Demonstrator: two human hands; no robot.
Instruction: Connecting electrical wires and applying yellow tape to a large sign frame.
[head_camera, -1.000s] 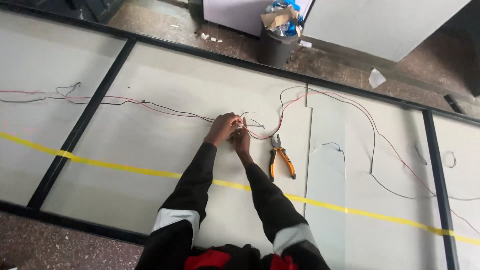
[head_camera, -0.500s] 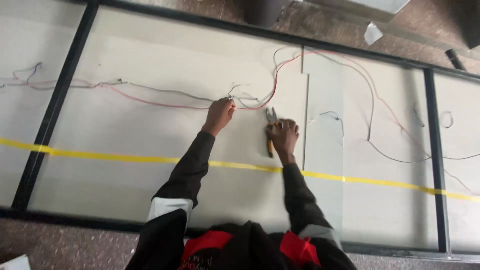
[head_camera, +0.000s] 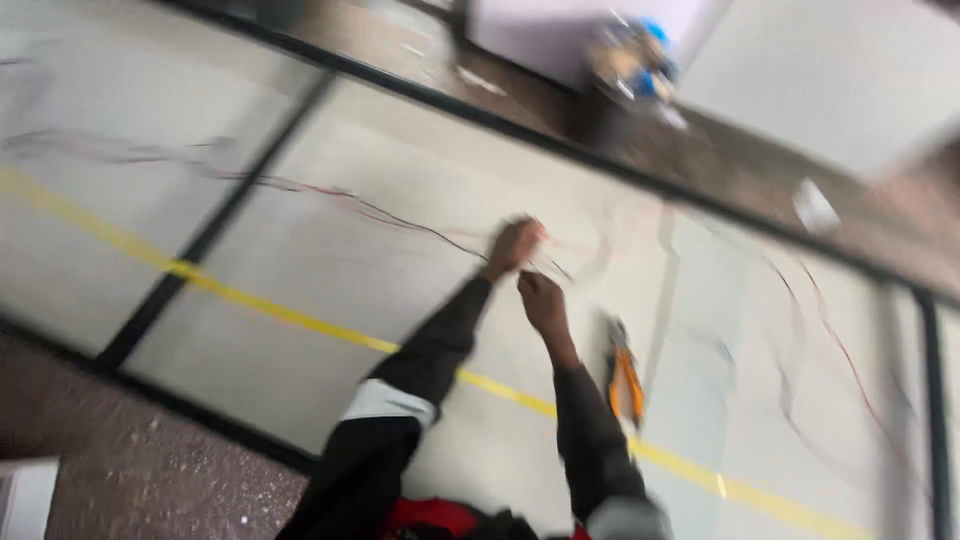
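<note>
Although the whole view is smeared by motion, the main things can be made out from left to right. At the far left a pale panel is seen, crossed by a yellow tape line that runs down to the right across the whole surface. A dark frame bar is laid between that panel and the large white board on which the work is done. Thin red and dark wires are stretched over the board from the left edge toward the hands.

The left hand is held closed at the point where the wires arrive; the strand appears to be pinched in its fingers, though the blur leaves this uncertain. Just below and to the right, the right hand is held close to the left one with the fingers curled (whether a wire is gripped in it cannot be told). Both arms are covered by dark sleeves with pale bands.

Right of the right forearm, a pair of orange-handled pliers is left lying on the board, apart from both hands. Further right, more loose wires are looped over the board. Beyond the far frame bar, a bin of scraps is seen on the brown floor.
</note>
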